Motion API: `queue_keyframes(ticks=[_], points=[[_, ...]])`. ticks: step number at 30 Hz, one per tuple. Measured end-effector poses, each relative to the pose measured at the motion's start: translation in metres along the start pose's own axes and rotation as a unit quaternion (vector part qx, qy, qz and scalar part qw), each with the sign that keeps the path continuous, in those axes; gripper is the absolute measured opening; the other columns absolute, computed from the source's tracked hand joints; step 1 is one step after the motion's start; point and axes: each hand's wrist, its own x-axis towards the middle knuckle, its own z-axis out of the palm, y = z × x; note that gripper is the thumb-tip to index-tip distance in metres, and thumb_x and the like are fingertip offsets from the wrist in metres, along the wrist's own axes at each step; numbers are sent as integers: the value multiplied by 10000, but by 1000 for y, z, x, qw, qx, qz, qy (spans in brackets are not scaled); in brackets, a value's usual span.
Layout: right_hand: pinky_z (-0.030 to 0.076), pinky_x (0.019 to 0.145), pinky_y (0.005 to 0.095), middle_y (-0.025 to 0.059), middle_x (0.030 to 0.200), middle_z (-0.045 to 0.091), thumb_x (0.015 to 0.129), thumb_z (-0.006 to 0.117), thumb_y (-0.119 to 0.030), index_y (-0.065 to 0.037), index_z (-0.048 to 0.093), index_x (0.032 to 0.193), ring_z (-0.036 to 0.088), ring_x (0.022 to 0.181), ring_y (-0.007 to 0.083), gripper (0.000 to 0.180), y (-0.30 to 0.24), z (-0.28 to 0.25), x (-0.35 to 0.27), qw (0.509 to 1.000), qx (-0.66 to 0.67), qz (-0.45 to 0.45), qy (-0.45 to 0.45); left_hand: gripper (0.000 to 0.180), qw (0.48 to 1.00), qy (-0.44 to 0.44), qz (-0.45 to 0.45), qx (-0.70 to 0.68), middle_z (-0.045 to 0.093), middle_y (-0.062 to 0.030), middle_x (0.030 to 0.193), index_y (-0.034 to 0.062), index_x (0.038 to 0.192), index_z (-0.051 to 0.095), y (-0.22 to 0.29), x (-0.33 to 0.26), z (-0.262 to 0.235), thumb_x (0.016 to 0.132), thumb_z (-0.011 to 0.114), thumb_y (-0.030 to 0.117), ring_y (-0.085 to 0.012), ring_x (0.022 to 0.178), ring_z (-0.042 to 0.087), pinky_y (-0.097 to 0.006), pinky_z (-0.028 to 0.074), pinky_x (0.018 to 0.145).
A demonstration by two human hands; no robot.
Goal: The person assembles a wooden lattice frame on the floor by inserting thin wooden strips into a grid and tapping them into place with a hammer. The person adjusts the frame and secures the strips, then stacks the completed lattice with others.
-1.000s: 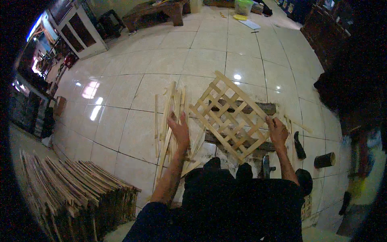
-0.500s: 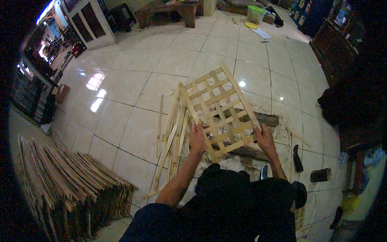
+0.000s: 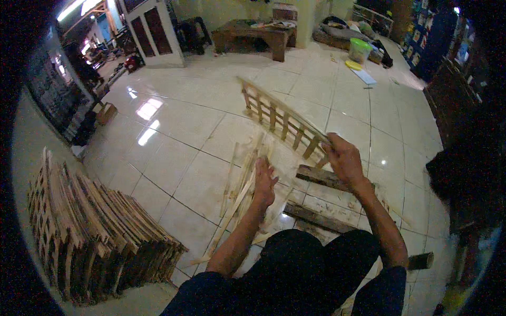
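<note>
My right hand [image 3: 345, 160] is closed on the near right end of a woven bamboo lattice panel [image 3: 282, 118]. The panel is tilted steeply, so its open grid shows almost edge-on as it stretches away to the upper left. My left hand [image 3: 263, 181] is off the panel, with its fingers apart and nothing in it. Beneath and beside that hand lie several loose pale bamboo strips [image 3: 240, 197] on the floor. Two dark wooden blocks, a farther one [image 3: 321, 177] and a nearer one [image 3: 316, 217], lie in front of my knees.
A tall stack of lattice panels [image 3: 105, 231] stands at the left. At the right lies a short dark cylinder [image 3: 421, 261]. Farther off are a low wooden table [image 3: 253, 37], a green-rimmed tub [image 3: 359, 51], a yellow lid [image 3: 353, 65] and a white door [image 3: 155, 39].
My left hand has let go of the lattice panel. My right hand has raised the panel and turned it from nearly face-on to nearly edge-on. The view has shifted upward.
</note>
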Motion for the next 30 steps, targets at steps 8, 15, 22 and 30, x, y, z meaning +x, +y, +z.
queue_keyframes(ticks=[8, 15, 22, 30], points=[[420, 968, 443, 189, 1203, 517, 822, 564, -155, -10, 483, 1247, 503, 1134, 337, 457, -57, 67, -8, 951, -96, -290, -50, 511, 939, -74, 198, -273, 355, -189, 1396, 146, 1359, 275, 96, -11, 19, 919, 512, 40, -337, 1139, 517, -528, 498, 922], [423, 938, 423, 195, 1270, 459, 887, 577, -251, -27, 433, 1306, 496, 1138, 337, 496, -46, 25, -1, 980, -126, -106, 116, 449, 965, -131, 166, -155, 475, -208, 1308, 106, 1348, 304, 115, -49, -55, 931, 454, 34, -319, 1108, 544, -412, 524, 877], [490, 694, 327, 149, 922, 582, 972, 458, -370, 8, 500, 1172, 577, 783, 188, 430, -37, 33, -6, 955, 229, 172, -73, 352, 971, -150, 134, -126, 503, -194, 1281, 93, 1276, 387, 122, -63, -78, 941, 495, 79, -284, 1070, 575, -390, 537, 844], [467, 629, 339, 122, 815, 578, 962, 488, -336, -27, 518, 1068, 573, 742, 181, 328, -41, 26, -7, 967, 207, 141, 39, 658, 981, -23, 174, 85, 367, -160, 1412, 150, 1453, 137, 114, -69, -56, 944, 515, 326, -304, 1266, 401, -505, 421, 947]])
